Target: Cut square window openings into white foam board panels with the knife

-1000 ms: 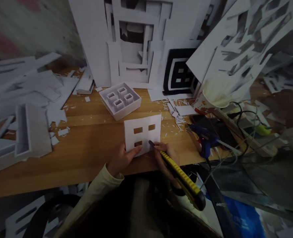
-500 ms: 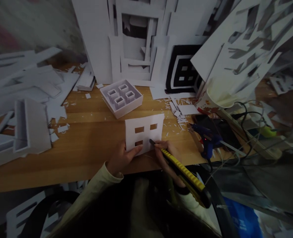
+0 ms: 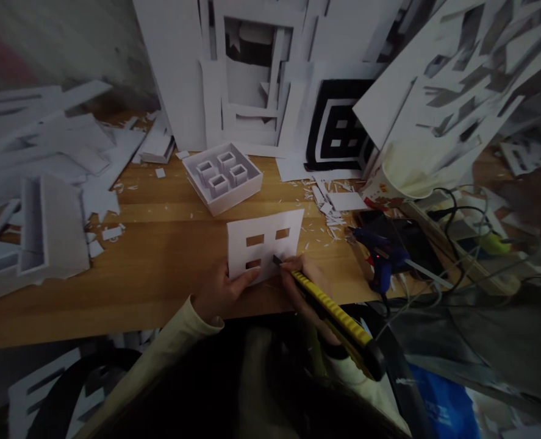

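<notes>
A white foam board sheet with three rectangular openings lies near the table's front edge, in front of me. My left hand grips its lower left corner, thumb on top beside the lower left opening. My right hand is closed around a yellow and black utility knife, whose handle slants back toward me. The dark blade tip touches the sheet at its lower right part, where no opening shows. Beyond the sheet stands a square white tray-like box with several small square tubes inside.
A blue glue gun and a dark phone lie to the right, among cables. A paper cup stands behind them. White board offcuts and a long box fill the left. Cut panels lean at the back beside a black-and-white pattern.
The sheet, both hands and the knife have shifted very slightly left in view. The blade tip stays on the sheet's lower right part.
</notes>
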The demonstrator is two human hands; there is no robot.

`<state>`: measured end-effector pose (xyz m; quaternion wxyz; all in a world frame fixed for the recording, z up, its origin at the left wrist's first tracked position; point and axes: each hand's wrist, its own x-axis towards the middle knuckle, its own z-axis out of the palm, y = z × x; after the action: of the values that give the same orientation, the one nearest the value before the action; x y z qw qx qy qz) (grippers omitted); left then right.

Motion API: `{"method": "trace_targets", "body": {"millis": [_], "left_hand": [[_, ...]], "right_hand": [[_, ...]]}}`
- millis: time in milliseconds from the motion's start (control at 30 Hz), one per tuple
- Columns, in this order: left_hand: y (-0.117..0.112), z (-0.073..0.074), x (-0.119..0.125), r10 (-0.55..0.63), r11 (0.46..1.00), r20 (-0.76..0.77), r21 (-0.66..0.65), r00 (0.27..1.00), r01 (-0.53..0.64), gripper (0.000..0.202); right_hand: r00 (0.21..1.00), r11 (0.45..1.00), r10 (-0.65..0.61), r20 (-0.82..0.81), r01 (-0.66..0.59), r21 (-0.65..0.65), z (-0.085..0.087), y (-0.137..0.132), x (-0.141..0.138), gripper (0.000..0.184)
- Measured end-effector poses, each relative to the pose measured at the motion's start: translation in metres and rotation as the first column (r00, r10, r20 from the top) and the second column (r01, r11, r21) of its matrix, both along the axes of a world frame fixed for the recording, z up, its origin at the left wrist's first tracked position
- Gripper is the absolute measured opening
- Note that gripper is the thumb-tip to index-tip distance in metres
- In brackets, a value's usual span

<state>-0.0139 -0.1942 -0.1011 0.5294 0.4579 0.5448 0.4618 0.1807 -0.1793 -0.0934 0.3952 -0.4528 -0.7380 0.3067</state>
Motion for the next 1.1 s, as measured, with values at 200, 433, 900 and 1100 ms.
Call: {"method": "trace_targets", "body": {"millis": [200, 433, 900, 1100], "left_hand": [[0.0, 0.001, 0.003, 0.013, 1.0, -0.026, 0.018, 1.0, -0.012, 0.038], [0.0, 0.007, 0.011, 0.136, 0.99, -0.085, -0.011, 0.987, -0.138, 0.028], [0.01, 0.015, 0.012, 0.218, 0.966, -0.055, -0.132, 0.974, -0.223, 0.034], [0.007, 0.012, 0.011, 0.217, 0.969, -0.091, -0.096, 0.972, -0.226, 0.028]], "right_hand": [[0.999, 0.998, 0.036, -0.036, -0.038, -0.055, 0.008, 0.003, -0.001, 0.004], [0.998, 0.996, 0.005, -0.069, -0.011, -0.092, 0.01, 0.007, -0.002, 0.008], [0.989, 0.995, -0.068, -0.129, 0.057, -0.083, -0.002, 0.008, -0.007, 0.006], [0.996, 0.987, 0.027, -0.084, -0.04, -0.156, 0.017, 0.019, -0.007, 0.007]]}}
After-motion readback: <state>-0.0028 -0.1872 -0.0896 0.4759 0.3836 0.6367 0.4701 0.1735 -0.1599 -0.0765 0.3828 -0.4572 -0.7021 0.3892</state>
